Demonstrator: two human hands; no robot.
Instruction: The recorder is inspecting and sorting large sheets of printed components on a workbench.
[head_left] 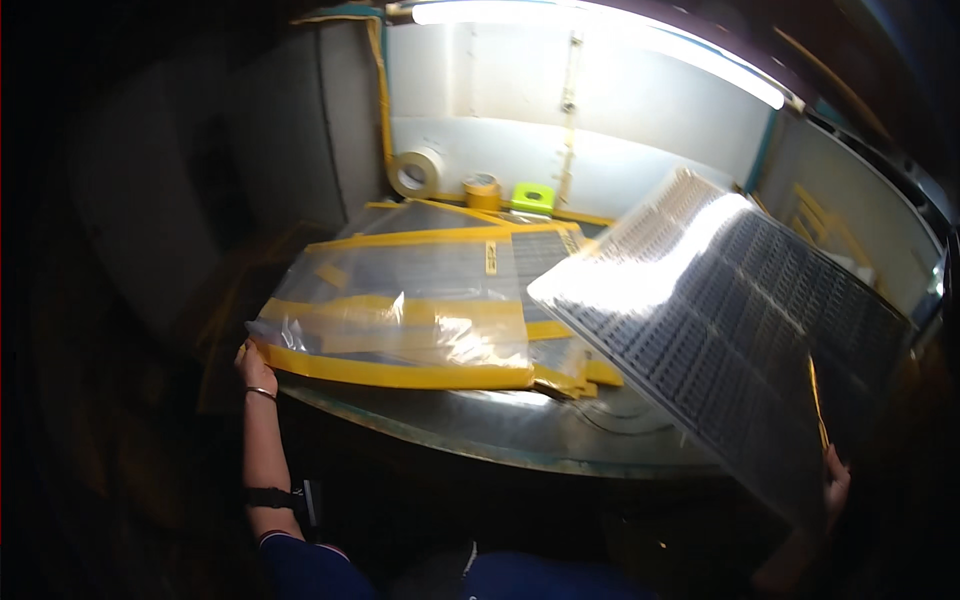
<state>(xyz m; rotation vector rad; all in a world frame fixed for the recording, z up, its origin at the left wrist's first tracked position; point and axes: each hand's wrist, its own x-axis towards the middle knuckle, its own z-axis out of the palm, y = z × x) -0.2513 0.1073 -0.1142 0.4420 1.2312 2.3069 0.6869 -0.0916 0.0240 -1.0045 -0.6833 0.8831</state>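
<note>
My left hand [258, 372] pinches the near left corner of a clear plastic sheet [400, 262] edged with yellow tape. This sheet lies over other yellow-taped sheets on the metal table. On the right, my right hand [838, 485] grips the edge of a large clear plastic tray [690, 300] with rows of small pockets. The tray is raised and tilted above the table's right side, shining under the lamp. A thin yellow strip [817, 400] shows just above my right hand. The fingers of that hand are partly hidden in shadow.
Along the back of the table stand a white tape roll [416, 173], a yellow tape roll [482, 191] and a bright green object [533, 198]. A tube lamp [600, 25] hangs above. Panels enclose the back and sides. The metal table's [480, 430] front edge curves before me.
</note>
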